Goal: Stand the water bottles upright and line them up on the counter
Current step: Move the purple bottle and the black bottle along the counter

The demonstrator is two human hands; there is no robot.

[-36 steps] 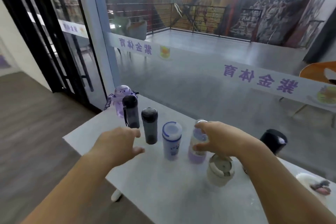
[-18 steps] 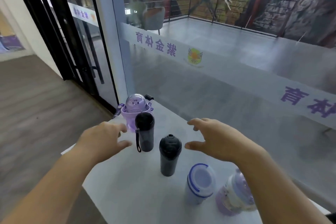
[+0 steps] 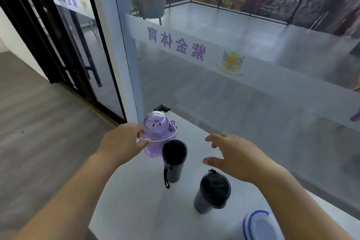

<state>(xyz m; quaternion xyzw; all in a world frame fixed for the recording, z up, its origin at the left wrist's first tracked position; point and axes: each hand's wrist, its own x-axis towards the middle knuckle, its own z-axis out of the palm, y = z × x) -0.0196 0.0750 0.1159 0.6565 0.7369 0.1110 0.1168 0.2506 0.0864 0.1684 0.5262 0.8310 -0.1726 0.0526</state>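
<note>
A purple bottle with a clear dome lid (image 3: 157, 134) stands upright at the far left corner of the white counter (image 3: 136, 200). My left hand (image 3: 124, 142) touches its left side, thumb and fingers on its rim. In front of it stands a black bottle with a wrist strap (image 3: 174, 160), then a dark bottle with a black cap (image 3: 212, 194), then a white bottle with a blue-rimmed lid (image 3: 257, 226) at the bottom edge. My right hand (image 3: 231, 154) hovers open above the counter, right of the black bottles, holding nothing.
A glass wall (image 3: 233, 84) with a frosted band and purple lettering runs along the counter's far edge. A grey pillar (image 3: 120, 45) and black-framed glass doors (image 3: 58, 35) stand to the left. Wooden floor (image 3: 39, 132) lies below the counter's left edge.
My view has swung left along the row. My right hand left the purple-and-white bottle further right. Both hands moved toward the dome-lidded purple bottle, and my left hand now touches it.
</note>
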